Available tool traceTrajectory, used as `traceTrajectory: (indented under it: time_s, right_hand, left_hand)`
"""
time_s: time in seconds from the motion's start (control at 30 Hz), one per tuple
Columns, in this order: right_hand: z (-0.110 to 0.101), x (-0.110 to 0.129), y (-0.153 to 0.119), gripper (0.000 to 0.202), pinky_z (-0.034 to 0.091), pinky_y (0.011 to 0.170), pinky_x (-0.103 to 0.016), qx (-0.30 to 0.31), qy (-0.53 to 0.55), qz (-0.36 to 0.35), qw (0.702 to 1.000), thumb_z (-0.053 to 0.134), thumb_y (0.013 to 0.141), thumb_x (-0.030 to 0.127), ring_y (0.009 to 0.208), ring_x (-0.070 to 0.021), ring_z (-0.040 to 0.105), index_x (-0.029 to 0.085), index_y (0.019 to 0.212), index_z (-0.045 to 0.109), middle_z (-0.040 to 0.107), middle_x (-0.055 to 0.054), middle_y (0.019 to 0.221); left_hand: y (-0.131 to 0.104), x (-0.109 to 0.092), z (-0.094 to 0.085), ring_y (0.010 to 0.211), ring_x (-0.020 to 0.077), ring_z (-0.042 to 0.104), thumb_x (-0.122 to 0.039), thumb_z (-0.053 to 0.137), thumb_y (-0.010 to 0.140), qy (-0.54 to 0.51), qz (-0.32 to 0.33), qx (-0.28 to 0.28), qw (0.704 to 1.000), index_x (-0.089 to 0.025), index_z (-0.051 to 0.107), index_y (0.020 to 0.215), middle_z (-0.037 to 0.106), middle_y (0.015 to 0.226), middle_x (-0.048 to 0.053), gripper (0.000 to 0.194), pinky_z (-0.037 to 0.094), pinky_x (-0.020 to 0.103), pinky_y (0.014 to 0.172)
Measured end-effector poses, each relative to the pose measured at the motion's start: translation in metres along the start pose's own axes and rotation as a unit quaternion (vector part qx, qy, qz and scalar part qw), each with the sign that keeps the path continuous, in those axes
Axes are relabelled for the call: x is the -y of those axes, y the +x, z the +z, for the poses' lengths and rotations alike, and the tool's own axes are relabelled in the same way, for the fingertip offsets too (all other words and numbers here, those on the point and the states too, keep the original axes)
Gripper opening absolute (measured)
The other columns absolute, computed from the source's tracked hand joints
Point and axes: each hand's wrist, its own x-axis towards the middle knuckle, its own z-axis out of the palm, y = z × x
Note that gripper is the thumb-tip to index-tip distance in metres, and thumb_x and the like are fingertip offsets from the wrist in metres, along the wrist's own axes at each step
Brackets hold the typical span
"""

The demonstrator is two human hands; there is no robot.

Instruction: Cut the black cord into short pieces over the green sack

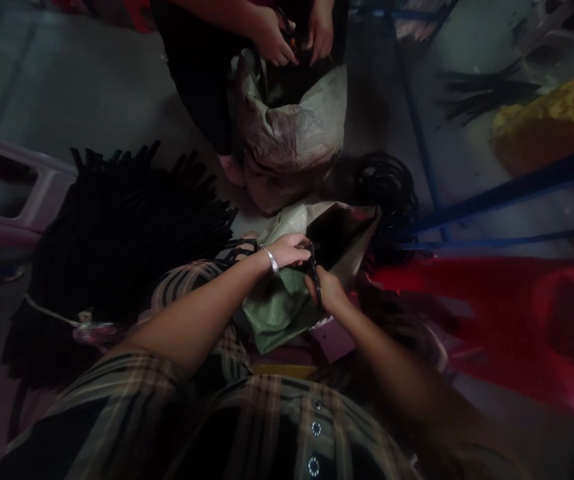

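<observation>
My right hand (331,291) is closed around dark scissors (315,275), whose blades point up toward my other hand. Fingers pinched, my left hand (291,250) wears a silver bracelet and meets the scissors' tip; what it grips is too small and dark to make out. Both hands are over an open greenish woven sack (279,310), its dark inside showing beyond them. To the left lies a large bundle of black strips or tubes (131,220), tied with a pale cord near its lower end.
Opposite me, a co-worker's hands (274,40) are over another pale sack (299,137). Black coils (387,180) lie behind my sack. Blue metal bars (507,193) and a red plastic chair (497,307) stand at right, a pinkish chair (51,193) at left. A yellow sack (547,127) lies farther right.
</observation>
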Motion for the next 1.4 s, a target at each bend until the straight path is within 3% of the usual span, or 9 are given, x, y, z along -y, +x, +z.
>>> traceTrajectory:
  time_s: [0.23,0.4,0.53,0.83,1.07,1.23,1.4]
  right_hand:
    - [-0.004,0.003,-0.003,0.020,0.029,0.054,-0.022,-0.003,-0.011,0.019,1.000,0.044,0.083,0.033,0.056,-0.0115,0.046,0.018,0.073,0.053,0.056,-0.003,0.064]
    - [-0.009,0.005,-0.003,0.023,0.029,0.052,-0.021,-0.016,0.032,0.037,0.999,0.044,0.080,0.034,0.055,-0.0108,0.044,0.018,0.064,0.049,0.053,-0.001,0.060]
    - [-0.009,0.005,-0.005,0.025,0.030,0.052,-0.021,-0.027,0.057,0.034,0.997,0.043,0.079,0.035,0.054,-0.0102,0.043,0.018,0.061,0.046,0.049,0.000,0.057]
    - [0.001,0.004,-0.005,0.028,0.028,0.047,-0.020,0.002,0.124,0.063,0.990,0.044,0.075,0.037,0.050,-0.0090,0.037,0.017,0.055,0.045,0.044,0.001,0.052]
    - [0.003,0.000,-0.004,0.032,0.026,0.045,-0.020,0.012,0.136,0.081,0.987,0.044,0.076,0.042,0.048,-0.0088,0.037,0.018,0.056,0.044,0.042,0.001,0.051]
    - [0.003,-0.002,-0.003,0.038,0.025,0.045,-0.021,-0.018,0.134,0.068,0.989,0.046,0.076,0.048,0.049,-0.0089,0.035,0.018,0.054,0.040,0.041,0.001,0.051]
    - [0.000,0.001,0.001,0.038,0.031,0.049,-0.021,-0.034,0.122,0.078,0.989,0.042,0.082,0.048,0.052,-0.0103,0.043,0.018,0.059,0.046,0.049,0.000,0.055]
  left_hand:
    - [0.000,0.001,-0.003,0.052,0.0087,0.052,-0.015,0.059,0.068,0.045,0.004,-0.029,0.999,-0.012,0.058,0.103,0.057,0.061,-0.003,0.035,0.041,0.019,0.051]
    - [0.000,0.004,-0.006,0.060,0.0113,0.049,-0.036,0.059,0.072,0.229,0.089,-0.103,0.964,-0.015,0.063,0.074,0.055,0.060,-0.001,0.022,0.036,0.021,0.055]
    - [0.001,0.006,-0.006,0.058,0.0109,0.044,-0.039,0.052,0.076,0.267,0.122,-0.086,0.952,-0.015,0.060,0.065,0.051,0.057,-0.002,0.027,0.031,0.022,0.054]
    - [0.004,0.009,-0.005,0.058,0.0120,0.042,-0.036,0.049,0.078,0.326,0.091,-0.090,0.936,-0.016,0.061,0.067,0.052,0.060,0.000,0.026,0.028,0.023,0.055]
    - [0.005,0.011,-0.006,0.058,0.0123,0.043,-0.037,0.049,0.077,0.325,0.081,-0.097,0.937,-0.016,0.062,0.066,0.052,0.061,0.000,0.027,0.029,0.024,0.055]
    - [0.003,0.008,-0.006,0.058,0.0115,0.043,-0.037,0.050,0.075,0.285,0.073,-0.092,0.951,-0.016,0.062,0.069,0.052,0.060,-0.001,0.025,0.031,0.023,0.055]
    - [0.002,0.006,-0.006,0.056,0.0100,0.045,-0.035,0.053,0.072,0.213,0.054,-0.109,0.969,-0.015,0.062,0.067,0.052,0.056,-0.002,0.022,0.033,0.021,0.052]
